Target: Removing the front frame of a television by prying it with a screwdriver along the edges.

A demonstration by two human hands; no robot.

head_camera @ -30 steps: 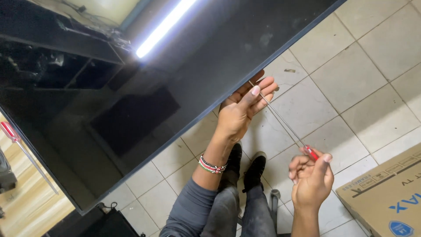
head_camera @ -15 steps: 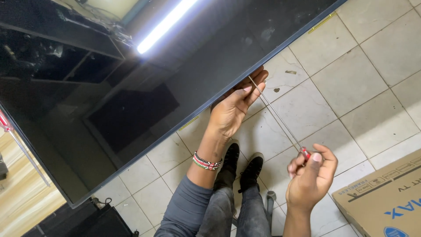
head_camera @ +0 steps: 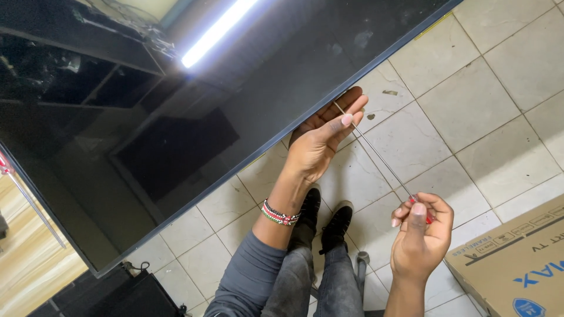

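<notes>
Since a moment ago our right hand [head_camera: 420,238] has turned, fingers pinched on the long thin red-handled screwdriver [head_camera: 376,157]; stiff and light, we judge, best gripped at the handle. Our left hand [head_camera: 322,138] steadies its tip against the large, fragile black flat screen panel's [head_camera: 176,135] edge. Brown cardboard box [head_camera: 517,258] lies right.

This looks like a small electronics repair workshop or shop floor. A large flat television panel [head_camera: 176,135] with a glossy black screen rests under the left hand [head_camera: 320,141], and a printed cardboard television carton [head_camera: 517,264] lies just right of the right hand [head_camera: 420,240], which grips a long thin screwdriver [head_camera: 376,155]. Worn, stained pale floor tiles [head_camera: 470,100] spread beneath both hands, and dark shelving is mirrored in the screen.
</notes>
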